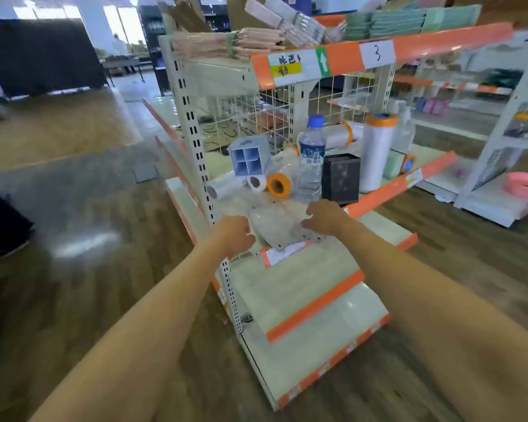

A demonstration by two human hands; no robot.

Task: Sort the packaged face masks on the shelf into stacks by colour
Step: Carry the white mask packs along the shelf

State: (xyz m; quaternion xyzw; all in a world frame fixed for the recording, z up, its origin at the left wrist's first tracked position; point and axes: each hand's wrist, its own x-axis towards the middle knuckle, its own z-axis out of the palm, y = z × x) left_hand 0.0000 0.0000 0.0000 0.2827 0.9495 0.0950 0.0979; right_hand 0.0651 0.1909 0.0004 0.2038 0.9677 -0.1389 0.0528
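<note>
A pile of clear-wrapped white mask packets (273,226) lies at the front of the middle shelf (387,190). My left hand (232,236) has its fingers curled at the pile's left edge. From the right, my right hand (325,219) curls its fingers onto the top packet's right edge. On the top shelf (439,44) lie stacks of pink packets (226,44), pale packets (290,22) and green packets (400,21).
Behind the pile stand a water bottle (311,159), a black mesh box (341,178), an orange tape roll (278,185), film rolls (377,150) and a blue divider box (250,158). A perforated upright (195,147) stands beside my left hand. Two lower shelves jut out below.
</note>
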